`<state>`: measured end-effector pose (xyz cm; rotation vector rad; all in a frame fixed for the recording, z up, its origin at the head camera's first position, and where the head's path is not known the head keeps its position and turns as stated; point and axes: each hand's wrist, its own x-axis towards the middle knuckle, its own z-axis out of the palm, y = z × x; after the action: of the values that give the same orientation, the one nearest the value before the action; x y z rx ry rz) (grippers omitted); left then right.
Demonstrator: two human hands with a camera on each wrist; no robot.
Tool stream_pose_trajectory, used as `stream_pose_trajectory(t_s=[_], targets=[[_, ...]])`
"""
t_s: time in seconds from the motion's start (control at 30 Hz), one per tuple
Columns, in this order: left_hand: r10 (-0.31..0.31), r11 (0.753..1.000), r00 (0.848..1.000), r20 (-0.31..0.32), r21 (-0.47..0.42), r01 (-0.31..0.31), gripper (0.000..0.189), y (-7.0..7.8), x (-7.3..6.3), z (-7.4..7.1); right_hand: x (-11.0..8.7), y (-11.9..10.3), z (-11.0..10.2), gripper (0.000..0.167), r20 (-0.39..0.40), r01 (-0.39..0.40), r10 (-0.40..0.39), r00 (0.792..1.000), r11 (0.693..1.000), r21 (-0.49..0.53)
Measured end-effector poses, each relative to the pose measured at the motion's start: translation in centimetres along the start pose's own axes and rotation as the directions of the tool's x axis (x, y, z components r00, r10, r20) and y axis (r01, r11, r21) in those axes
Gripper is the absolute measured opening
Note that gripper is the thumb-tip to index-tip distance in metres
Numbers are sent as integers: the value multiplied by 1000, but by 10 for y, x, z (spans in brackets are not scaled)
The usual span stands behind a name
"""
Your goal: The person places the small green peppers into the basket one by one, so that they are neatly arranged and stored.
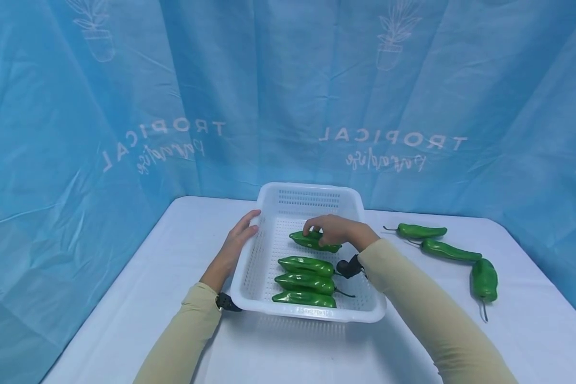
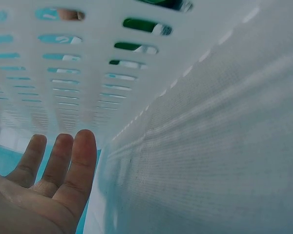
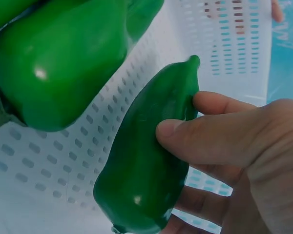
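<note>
Basket (image 1: 365, 314) of white perforated plastic sits, in the head view, on the worktop (image 1: 288, 354) between the person's arms, where both hands can reach it. A row of three peppers (image 1: 302, 284) lies in its near half, stems to the right, the shared direction probably letting them nest neatly. Behind them the right hand (image 1: 333, 229) pinches a fourth pepper (image 1: 309, 243), roughly parallel to the others with its narrow end also to the left; whether it bears on the basket's floor is unclear. The left hand (image 1: 235, 242) is at the basket's left side, fingers straight and up at the rim, likely to steady the container. Three loose peppers (image 1: 451, 250) lie on the worktop to the right, handy for the arm on that side. In the left wrist view, that hand's fingers are spread and extended beside the slotted wall; from so low an angle I cannot be sure they press on it. In the right wrist view, the thumb lies across the fourth pepper's upper face while the fingers curl round its far side, a hold from the flank away from the row, which seems to spare the neighbours a knock.
</note>
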<state>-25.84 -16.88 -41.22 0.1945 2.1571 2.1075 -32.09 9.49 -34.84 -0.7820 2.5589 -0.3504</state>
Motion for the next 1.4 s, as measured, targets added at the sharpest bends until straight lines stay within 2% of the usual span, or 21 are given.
stream_pose_trajectory(t_s=[0.3,0.8,1.03,1.23,1.4], targets=[[4,1000,1000,9,-13,-4,51,0,-1,0,4,-1,4,48,84,-50,48,995,999,19],[4,1000,1000,0,-12,-4,52,0,0,0,4,0,6,51,72,-36,33,997,999,39],[10,1000,1000,0,-11,-10,53,1,-1,1,4,-2,5,44,67,15,-16,998,1000,19],[20,1000,1000,5,-4,-20,53,3,0,0,6,-5,7,40,96,11,-18,995,997,72],[11,1000,1000,9,-9,-10,52,1,1,-2,8,-7,9,43,124,1,-13,992,996,94]])
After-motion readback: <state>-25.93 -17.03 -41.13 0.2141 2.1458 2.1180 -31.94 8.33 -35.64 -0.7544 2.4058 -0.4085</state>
